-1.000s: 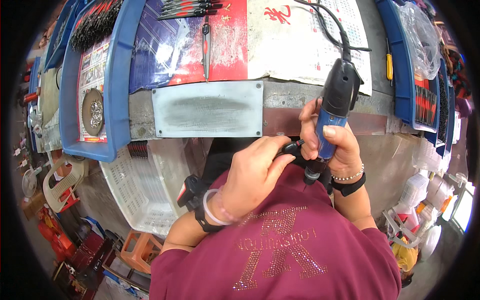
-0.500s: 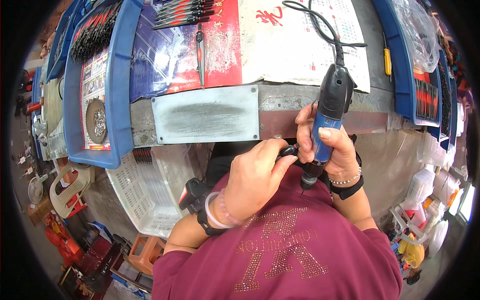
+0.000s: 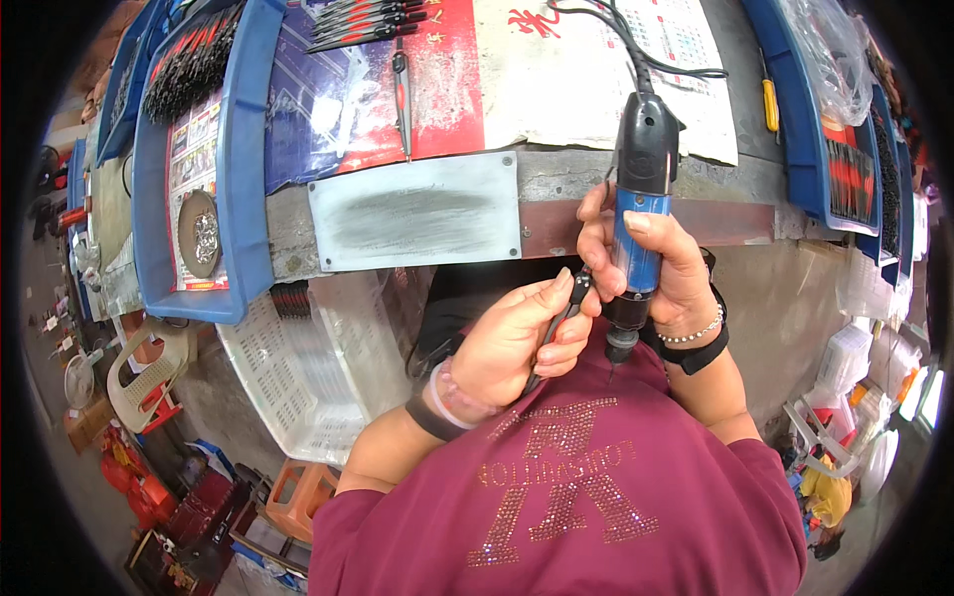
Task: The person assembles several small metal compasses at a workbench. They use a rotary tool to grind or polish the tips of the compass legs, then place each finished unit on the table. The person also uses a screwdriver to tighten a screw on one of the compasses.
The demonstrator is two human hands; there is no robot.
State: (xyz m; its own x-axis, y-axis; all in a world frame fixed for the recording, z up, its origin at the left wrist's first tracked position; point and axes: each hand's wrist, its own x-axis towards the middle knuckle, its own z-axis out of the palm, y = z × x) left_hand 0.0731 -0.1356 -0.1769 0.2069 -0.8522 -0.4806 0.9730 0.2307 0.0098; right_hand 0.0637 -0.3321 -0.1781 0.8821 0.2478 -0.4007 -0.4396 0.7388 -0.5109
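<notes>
My left hand is closed round a slim black drawing compass. Its hinged head, with small screws showing, points up past my thumb, and its lower part runs down through my fingers. My right hand grips a blue and black electric screwdriver, whose bit points down in front of my shirt, apart from the compass. The right fingertips are close by the compass head; whether they touch it I cannot tell. On the bench, a single compass lies below a row of similar compasses.
A pale, smudged plate is fixed at the bench's front edge. Blue bins stand on the left, one with a dish of small metal parts. More blue bins and a yellow screwdriver are right. A white basket sits below.
My left hand has turned, so the compass now stands head up with more of it showing. The screwdriver has shifted slightly left and stands more upright.
</notes>
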